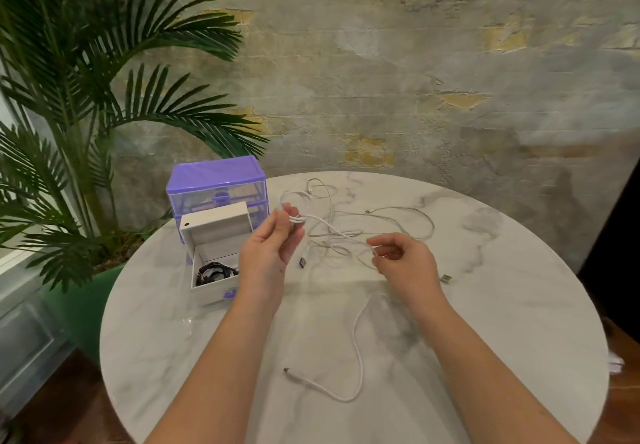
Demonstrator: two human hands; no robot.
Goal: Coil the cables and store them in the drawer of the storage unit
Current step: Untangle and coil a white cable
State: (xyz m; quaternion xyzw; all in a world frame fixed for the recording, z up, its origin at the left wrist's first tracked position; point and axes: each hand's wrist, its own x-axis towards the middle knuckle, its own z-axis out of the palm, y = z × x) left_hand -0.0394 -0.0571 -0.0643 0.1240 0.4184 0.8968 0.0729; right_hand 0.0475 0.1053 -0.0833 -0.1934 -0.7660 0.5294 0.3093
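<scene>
Round marble table: curved near-left rim in full view; right rim runs close to a dark area.

Storage unit: purple-topped, clear-fronted, at the far left edge of the table, just inside the rim.

Drawer: pulled out and set on the table in front of the unit, open side up, purple handle facing the person. It holds a black cable, bundled.

White cable: part-coiled. Loops are gripped in the left hand, fingers curled round them above the table. A strand runs across to the right hand, which pinches it between thumb and fingertips. The loose tail falls to the near table and ends in a plug.

Second pale cable: loose on the far table, behind the hands.

Palm plant: crowds the left side beside the unit.

Open table surface lies on the near side and right. No legible writing or brand shows.
</scene>
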